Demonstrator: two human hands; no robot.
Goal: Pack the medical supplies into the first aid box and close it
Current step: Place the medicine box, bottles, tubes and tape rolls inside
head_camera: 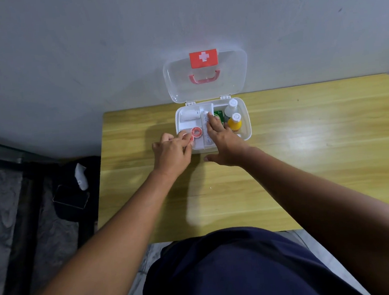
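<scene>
Wooden table [307,161]: open first aid box [246,128], both hands inside.

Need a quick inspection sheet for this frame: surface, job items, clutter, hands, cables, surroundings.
Surface: yellow wood-grain table, bare apart from the box.
Job's things: first aid box open, lid upright against the wall; white roll, red tape ring, green packet, clear bottle and yellow bottle inside.
Clutter: nothing seen on the table.
Hands: left hand at the box's front-left corner, pinching a second red ring; right hand reaching into the middle, fingers on the tray divider.
Cables: nothing seen.
Surroundings: grey wall; dark items on the floor to the left.
</scene>
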